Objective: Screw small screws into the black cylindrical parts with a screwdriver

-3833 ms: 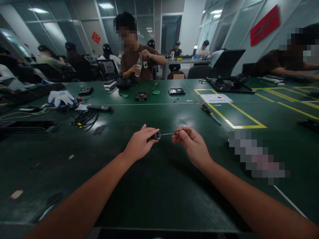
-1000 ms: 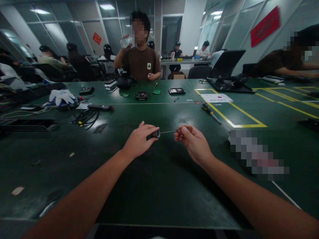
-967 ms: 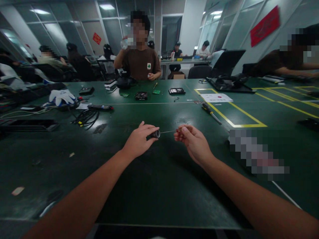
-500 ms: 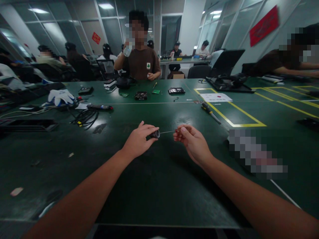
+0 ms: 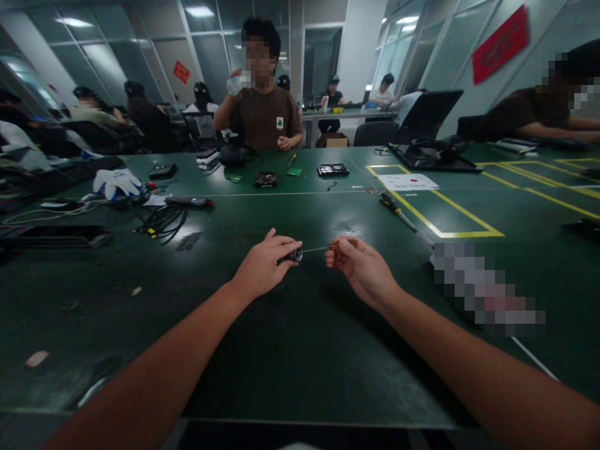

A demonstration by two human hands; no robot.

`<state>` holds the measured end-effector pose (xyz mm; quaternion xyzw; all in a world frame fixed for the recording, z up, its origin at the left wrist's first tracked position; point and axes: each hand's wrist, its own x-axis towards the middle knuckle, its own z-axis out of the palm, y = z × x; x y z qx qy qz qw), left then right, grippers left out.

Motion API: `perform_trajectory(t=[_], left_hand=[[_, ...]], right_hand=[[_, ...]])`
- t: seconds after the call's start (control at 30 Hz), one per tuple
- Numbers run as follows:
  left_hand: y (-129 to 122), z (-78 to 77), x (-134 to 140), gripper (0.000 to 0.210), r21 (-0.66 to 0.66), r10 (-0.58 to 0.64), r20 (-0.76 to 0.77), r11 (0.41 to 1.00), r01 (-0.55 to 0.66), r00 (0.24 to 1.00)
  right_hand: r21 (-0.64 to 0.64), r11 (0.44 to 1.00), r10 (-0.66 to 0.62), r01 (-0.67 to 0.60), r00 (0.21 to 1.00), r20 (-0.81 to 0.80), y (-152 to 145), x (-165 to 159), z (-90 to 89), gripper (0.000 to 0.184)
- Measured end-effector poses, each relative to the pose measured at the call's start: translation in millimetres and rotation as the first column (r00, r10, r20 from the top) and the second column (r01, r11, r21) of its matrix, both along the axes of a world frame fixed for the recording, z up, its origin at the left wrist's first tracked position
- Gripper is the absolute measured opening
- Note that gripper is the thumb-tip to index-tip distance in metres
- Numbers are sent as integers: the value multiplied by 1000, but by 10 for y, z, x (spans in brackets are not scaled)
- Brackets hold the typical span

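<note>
Cylinder [image 5: 294,255] is clamped in your left hand [image 5: 261,264], mouth [image 5: 299,254] facing your right hand [image 5: 360,265], which pinches a rod [image 5: 314,250] spanning the gap; brace both hands and align rod with mouth.

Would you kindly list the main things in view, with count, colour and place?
cylinder: 1, black, centre
rod: 1, grey, right of cylinder
large screwdriver: 1, black and yellow, centre right
cable coil: 1, black, left
gloves: count unclear, white and blue, left
circuit boards: 2, green, far centre
table: 1, green, beneath
raised bottle: 1, clear, across table
blurred object: 1, greyish, right
left hand: 1, bare, on cylinder
right hand: 1, bare, on rod
</note>
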<state>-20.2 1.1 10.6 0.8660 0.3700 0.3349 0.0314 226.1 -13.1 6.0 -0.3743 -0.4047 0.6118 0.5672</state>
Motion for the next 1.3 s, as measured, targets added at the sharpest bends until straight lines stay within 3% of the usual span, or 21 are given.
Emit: perform_trajectory(t=[0.1,0.2,0.37,0.63,0.9,1.07,1.3], left_hand=[[70,21,-67,41,-38,53,-47,998,-55,998],[130,38,-133,42,-105,126,-82,985,-134,989],[132,53,-165,43,-176,143,-90,972,-157,986],[115,130,-205,42,-270,239,-160,923,-275,958],[77,72,-165,46,-394,193,-356,856,-334,914],[46,49,-64,45,-361,180,-475,853,-378,861],[27,-57,208,44,-336,315,-429,814,-473,846]], right_hand=[[-126,992,-6,-3,997,-74,75,92,30,16],[-87,993,-79,74,995,-53,99,116,36,12],[-8,990,-142,143,989,42,54,42,-1,20],[16,972,-234,235,954,190,68,68,-9,28],[202,970,-218,132,841,496,160,150,-130,41],[187,974,-206,126,834,512,189,143,-208,43],[166,976,-206,142,851,482,148,106,-187,39]])
